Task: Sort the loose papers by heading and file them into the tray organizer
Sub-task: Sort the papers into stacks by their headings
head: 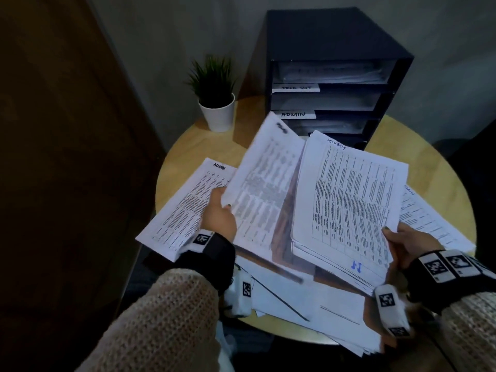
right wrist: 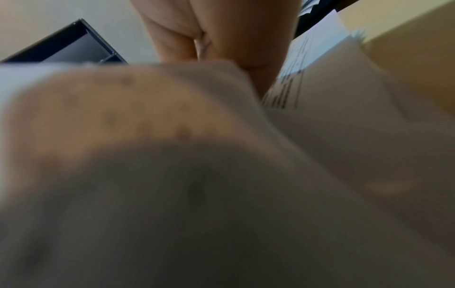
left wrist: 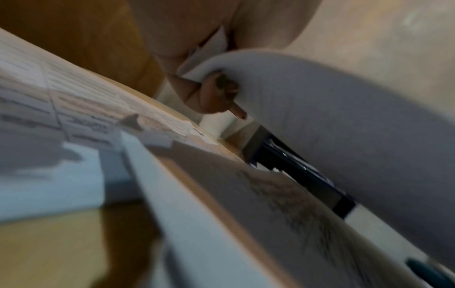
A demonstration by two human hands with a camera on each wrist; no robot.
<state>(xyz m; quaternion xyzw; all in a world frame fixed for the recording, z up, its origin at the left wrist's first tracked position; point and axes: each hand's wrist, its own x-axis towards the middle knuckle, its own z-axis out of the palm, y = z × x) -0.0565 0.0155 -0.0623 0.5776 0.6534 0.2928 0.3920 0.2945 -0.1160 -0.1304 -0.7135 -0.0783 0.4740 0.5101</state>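
Head view, lower edge of the frame: a loose heap of unsorted papers (head: 341, 315) lies nearest you, spilling past the rim of the round wooden surface (head: 440, 167), so that you can draw from it without reaching.

Just above that, your right hand (head: 405, 245) pinches the lower right corner of a thick stack (head: 346, 200), thumb on top. The stack is tipped up toward you, likely so that the handwritten heading at its top stays readable; it seems to say "Security", though the writing is small. The right wrist view is almost wholly blurred paper and adds little.

At centre left, your left hand (head: 218, 218) pinches the near edge of a single lifted sheet (head: 265, 181). The left wrist view shows a fingertip curled over that bowed edge. The sheet is blurred and its heading is unreadable. I judge you are peeling it off the stack to check where it belongs.

Under your left wrist a pile headed "Admin" (head: 185, 208) lies flat at the left of the surface, and another sheet (head: 429, 218) lies at the right edge; these look like sorting piles kept apart by heading.

Farthest, at upper centre, the black tray organizer (head: 330, 76) stands facing you, slots labelled, one reading "ADMIN", papers already in them. A small potted plant (head: 214, 95) stands just left of it.
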